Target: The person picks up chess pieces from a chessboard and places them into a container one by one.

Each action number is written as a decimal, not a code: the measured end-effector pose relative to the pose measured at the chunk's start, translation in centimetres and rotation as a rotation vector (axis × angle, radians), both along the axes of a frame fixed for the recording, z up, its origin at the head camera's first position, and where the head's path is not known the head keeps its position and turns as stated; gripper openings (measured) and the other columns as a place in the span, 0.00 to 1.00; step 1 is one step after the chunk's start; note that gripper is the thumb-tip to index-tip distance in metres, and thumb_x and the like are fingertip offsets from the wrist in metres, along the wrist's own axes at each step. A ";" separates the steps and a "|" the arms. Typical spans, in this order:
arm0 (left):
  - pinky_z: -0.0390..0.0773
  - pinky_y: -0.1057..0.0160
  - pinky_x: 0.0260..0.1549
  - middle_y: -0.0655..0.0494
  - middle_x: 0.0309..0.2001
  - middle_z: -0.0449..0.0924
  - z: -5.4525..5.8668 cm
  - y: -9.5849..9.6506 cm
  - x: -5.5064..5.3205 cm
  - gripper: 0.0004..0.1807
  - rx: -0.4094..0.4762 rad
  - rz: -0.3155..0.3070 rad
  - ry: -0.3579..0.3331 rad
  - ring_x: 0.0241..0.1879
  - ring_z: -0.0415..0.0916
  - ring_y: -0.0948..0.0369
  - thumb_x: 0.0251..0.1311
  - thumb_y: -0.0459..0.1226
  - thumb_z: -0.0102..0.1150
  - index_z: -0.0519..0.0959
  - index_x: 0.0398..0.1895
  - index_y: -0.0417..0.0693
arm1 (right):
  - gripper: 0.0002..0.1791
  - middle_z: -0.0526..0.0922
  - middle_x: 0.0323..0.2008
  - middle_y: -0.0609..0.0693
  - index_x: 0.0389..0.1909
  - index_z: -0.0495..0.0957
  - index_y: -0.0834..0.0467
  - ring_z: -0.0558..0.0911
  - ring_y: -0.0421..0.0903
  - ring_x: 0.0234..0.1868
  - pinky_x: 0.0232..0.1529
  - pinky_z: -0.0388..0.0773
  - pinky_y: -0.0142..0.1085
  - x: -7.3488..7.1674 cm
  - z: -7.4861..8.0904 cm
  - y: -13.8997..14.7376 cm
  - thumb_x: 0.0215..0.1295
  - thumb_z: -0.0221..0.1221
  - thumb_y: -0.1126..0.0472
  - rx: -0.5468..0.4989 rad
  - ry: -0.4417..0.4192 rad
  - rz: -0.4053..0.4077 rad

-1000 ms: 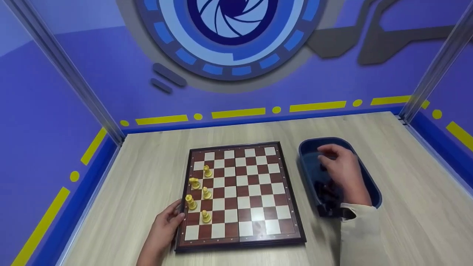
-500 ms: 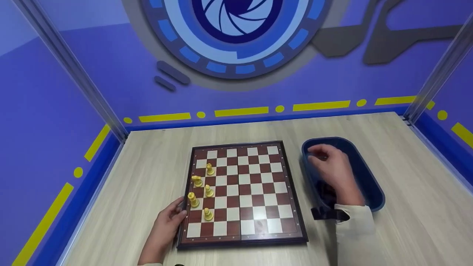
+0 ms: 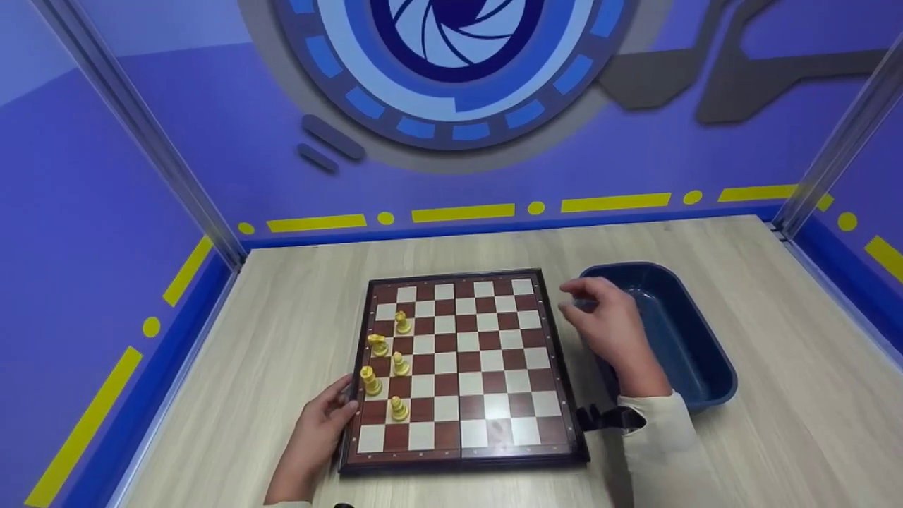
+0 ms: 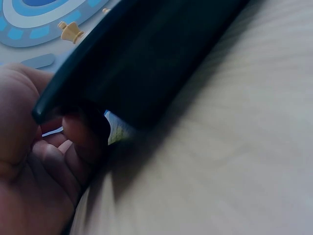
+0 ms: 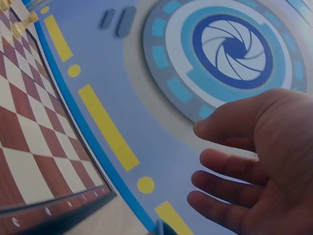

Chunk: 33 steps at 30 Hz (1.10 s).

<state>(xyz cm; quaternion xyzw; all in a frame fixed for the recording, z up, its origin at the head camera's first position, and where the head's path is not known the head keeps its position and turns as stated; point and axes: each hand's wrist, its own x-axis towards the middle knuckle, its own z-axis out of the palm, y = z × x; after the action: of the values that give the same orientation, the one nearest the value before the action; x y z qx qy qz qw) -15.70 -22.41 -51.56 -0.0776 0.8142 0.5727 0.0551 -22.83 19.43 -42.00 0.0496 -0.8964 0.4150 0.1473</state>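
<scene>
In the head view, a brown-and-white chessboard lies on the table. My left hand holds its left edge, thumb at the frame and fingers curled beneath, as the left wrist view shows under the dark board edge. Several pale yellow chess pieces stand toward the board's left side, among them a knight and a tall piece nearest my left thumb. My right hand hovers between the board's right edge and a dark blue tub. Its fingers are relaxed and apart from the thumb, with nothing between them.
My right forearm and the dark band on its wrist hide the tub's near left part. Blue printed panels close off the back and sides of the wooden table.
My right hand has moved left, from over the tub to the space beside the board, uncovering more of the tub's inside. My left hand keeps its hold, and the pieces stand as before.
</scene>
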 end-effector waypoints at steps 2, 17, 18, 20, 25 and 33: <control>0.79 0.68 0.39 0.48 0.44 0.75 0.0 0.0 0.0 0.28 -0.007 0.000 0.001 0.43 0.76 0.59 0.68 0.32 0.52 0.63 0.71 0.42 | 0.14 0.81 0.47 0.57 0.47 0.82 0.58 0.82 0.56 0.48 0.49 0.79 0.52 0.1 -0.1 -0.6 0.59 0.64 0.63 0.005 0.002 0.012; 0.80 0.67 0.40 0.44 0.47 0.77 0.2 -0.1 0.2 0.28 0.036 -0.023 0.021 0.47 0.79 0.59 0.69 0.31 0.50 0.61 0.71 0.40 | 0.14 0.83 0.42 0.53 0.46 0.82 0.57 0.80 0.52 0.40 0.44 0.79 0.46 0.8 -0.6 -4.2 0.57 0.67 0.62 0.027 0.075 0.107; 0.80 0.67 0.40 0.44 0.47 0.77 0.2 -0.1 0.2 0.28 0.040 -0.022 0.023 0.46 0.80 0.59 0.69 0.31 0.50 0.62 0.71 0.41 | 0.14 0.83 0.42 0.53 0.45 0.82 0.56 0.80 0.51 0.39 0.42 0.79 0.45 0.8 -0.6 -4.4 0.57 0.67 0.62 0.030 0.082 0.112; 0.81 0.67 0.40 0.44 0.47 0.77 0.2 -0.1 0.1 0.28 0.037 -0.024 0.029 0.46 0.80 0.59 0.69 0.31 0.50 0.62 0.71 0.41 | 0.15 0.83 0.41 0.52 0.45 0.82 0.56 0.80 0.50 0.39 0.42 0.79 0.44 0.9 -0.7 -4.9 0.56 0.67 0.62 0.024 0.091 0.128; 0.80 0.67 0.40 0.44 0.46 0.77 0.2 -0.1 0.1 0.27 0.027 -0.027 0.035 0.45 0.80 0.59 0.69 0.31 0.50 0.62 0.71 0.41 | 0.15 0.82 0.44 0.51 0.46 0.81 0.56 0.81 0.49 0.47 0.45 0.82 0.45 1.1 -1.2 -5.9 0.56 0.68 0.63 0.001 0.126 0.191; 0.80 0.67 0.39 0.44 0.46 0.77 0.1 -0.1 0.2 0.28 0.046 -0.026 0.035 0.43 0.79 0.59 0.69 0.31 0.50 0.62 0.71 0.40 | 0.15 0.82 0.43 0.50 0.44 0.82 0.55 0.82 0.46 0.42 0.41 0.83 0.42 1.3 -1.7 -7.1 0.54 0.68 0.63 0.041 0.148 0.210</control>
<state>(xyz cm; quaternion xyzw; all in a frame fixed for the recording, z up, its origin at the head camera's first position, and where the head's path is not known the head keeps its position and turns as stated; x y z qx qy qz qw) -15.53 -22.56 -51.47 -0.0554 0.8027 0.5917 0.0500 -21.52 12.37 -43.65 0.1766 -0.8813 0.4049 0.1678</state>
